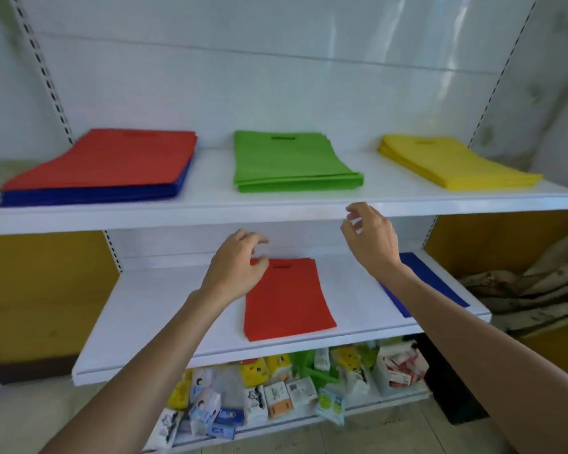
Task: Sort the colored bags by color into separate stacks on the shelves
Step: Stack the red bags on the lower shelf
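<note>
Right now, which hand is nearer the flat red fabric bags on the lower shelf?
Left. Left hand overlaps the upper-left corner of the red fabric bags; the right hand sits above and right, apart from it.

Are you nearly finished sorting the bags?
Partway. Done: green fabric bags and yellow fabric bags each stacked alone on the upper white shelf; a red bag stack and blue bag lie apart on the lower shelf. In hand: nothing; left hand and right hand are empty. Left: the upper-left pile, red bags over blue ones, needs splitting.

The person's left hand (240, 267) and right hand (371, 237) are bare, as are both long, slender forearms wherever they show.
</note>
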The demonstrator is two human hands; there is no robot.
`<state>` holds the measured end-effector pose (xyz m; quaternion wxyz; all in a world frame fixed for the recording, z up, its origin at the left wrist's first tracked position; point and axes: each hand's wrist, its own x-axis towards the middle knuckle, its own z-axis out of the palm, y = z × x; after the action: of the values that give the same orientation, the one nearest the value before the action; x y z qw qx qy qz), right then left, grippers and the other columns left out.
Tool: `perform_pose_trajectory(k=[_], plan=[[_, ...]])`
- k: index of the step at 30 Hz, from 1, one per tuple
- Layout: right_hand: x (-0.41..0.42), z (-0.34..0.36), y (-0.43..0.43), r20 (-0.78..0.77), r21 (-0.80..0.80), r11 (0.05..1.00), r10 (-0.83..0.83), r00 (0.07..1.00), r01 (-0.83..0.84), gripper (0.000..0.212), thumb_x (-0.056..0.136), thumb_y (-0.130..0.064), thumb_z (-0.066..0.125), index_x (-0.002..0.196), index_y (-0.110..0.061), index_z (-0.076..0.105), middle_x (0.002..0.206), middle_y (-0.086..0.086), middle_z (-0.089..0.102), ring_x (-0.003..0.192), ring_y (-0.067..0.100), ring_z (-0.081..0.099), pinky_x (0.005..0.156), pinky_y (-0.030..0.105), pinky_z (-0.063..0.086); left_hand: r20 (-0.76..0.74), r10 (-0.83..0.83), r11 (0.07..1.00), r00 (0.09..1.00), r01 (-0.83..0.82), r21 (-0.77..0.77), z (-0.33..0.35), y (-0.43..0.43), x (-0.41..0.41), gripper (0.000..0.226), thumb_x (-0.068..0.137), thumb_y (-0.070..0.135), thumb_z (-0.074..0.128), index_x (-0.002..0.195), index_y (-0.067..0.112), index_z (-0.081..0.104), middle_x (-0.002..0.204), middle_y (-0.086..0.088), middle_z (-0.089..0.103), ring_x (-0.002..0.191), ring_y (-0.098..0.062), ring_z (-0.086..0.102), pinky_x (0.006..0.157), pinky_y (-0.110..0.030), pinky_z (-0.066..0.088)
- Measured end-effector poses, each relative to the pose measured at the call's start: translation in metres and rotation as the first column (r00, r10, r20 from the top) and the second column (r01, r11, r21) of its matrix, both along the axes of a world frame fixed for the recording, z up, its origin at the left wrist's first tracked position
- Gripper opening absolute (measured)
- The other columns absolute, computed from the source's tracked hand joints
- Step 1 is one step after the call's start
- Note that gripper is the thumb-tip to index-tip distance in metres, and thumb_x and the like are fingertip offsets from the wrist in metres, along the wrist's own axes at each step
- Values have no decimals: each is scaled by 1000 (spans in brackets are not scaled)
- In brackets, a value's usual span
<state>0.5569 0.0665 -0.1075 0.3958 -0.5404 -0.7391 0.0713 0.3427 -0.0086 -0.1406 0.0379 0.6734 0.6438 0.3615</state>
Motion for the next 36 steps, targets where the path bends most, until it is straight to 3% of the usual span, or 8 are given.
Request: perform_pose_trajectory(k=[12, 17, 20, 23, 27, 31, 33, 36], plan=[[-194, 80, 55, -31, 110, 982, 159, 987, -155, 32, 87, -23, 55, 117, -13, 56, 107, 1, 64, 90, 23, 61, 77, 36, 49, -83, 188, 955, 979, -163, 249, 101, 7, -181, 21, 83, 12, 60, 104, 11, 64, 98, -2, 60, 84, -17, 57, 81, -26, 39], [-289, 74, 86, -83, 46, 978, 205, 975, -201, 28, 87, -19, 55, 112, -8, 59, 106, 7, 66, 97, 26, 60, 80, 32, 44, -51, 324, 939, 945, -315, 137, 113, 22, -296, 17, 83, 12, 60, 98, 12, 67, 95, -3, 68, 80, -12, 59, 84, -26, 47], [-332, 72, 101, -192, -21, 981, 187, 964, -194, 28, 89, -14, 52, 114, -3, 58, 106, 12, 65, 100, 27, 59, 83, 32, 45, -16, 469, 883, 883, -469, 8, 105, 36, -347, 24, 85, 24, 61, 105, 12, 65, 107, -6, 66, 94, -20, 60, 84, -27, 43], [-363, 62, 113, -140, -106, 986, 113, 984, -129, 31, 91, -19, 49, 115, 0, 54, 110, 16, 62, 103, 32, 56, 83, 35, 43, 66, 553, 831, 831, -543, -119, 90, 50, -370, 36, 85, 38, 58, 107, 10, 63, 108, -7, 64, 100, -25, 58, 84, -31, 42], [-375, 46, 119, -56, -82, 994, 67, 996, -71, 26, 91, -21, 49, 107, -1, 57, 109, 16, 61, 102, 32, 55, 83, 35, 42, 244, 578, 816, 779, -555, -161, 74, 55, -380, 29, 84, 27, 55, 107, 12, 64, 108, -5, 65, 98, -22, 57, 77, -26, 37], [-371, 44, 127, 1, -151, 988, 23, 1000, -23, 36, 89, -25, 54, 114, 1, 52, 116, 19, 55, 107, 33, 52, 84, 34, 41, 283, 522, 848, 805, -525, -69, 75, 50, -378, 28, 81, 14, 60, 109, 11, 63, 94, -1, 60, 84, -15, 54, 73, -21, 36], [-369, 43, 128, -23, -240, 971, 19, 1000, -24, 42, 87, -29, 60, 116, 0, 51, 117, 17, 56, 109, 31, 52, 81, 31, 39, 279, 489, 861, 827, -508, -4, 76, 47, -376, 26, 80, 7, 61, 106, 10, 64, 89, 1, 58, 79, -11, 52, 72, -20, 36], [-365, 44, 126, -89, -209, 978, 11, 996, -29, 40, 84, -24, 66, 115, 0, 55, 111, 14, 61, 107, 27, 54, 79, 27, 37, 264, 451, 868, 853, -488, 95, 76, 45, -376, 25, 81, 4, 61, 105, 10, 64, 90, -1, 62, 75, -11, 54, 71, -20, 38]])
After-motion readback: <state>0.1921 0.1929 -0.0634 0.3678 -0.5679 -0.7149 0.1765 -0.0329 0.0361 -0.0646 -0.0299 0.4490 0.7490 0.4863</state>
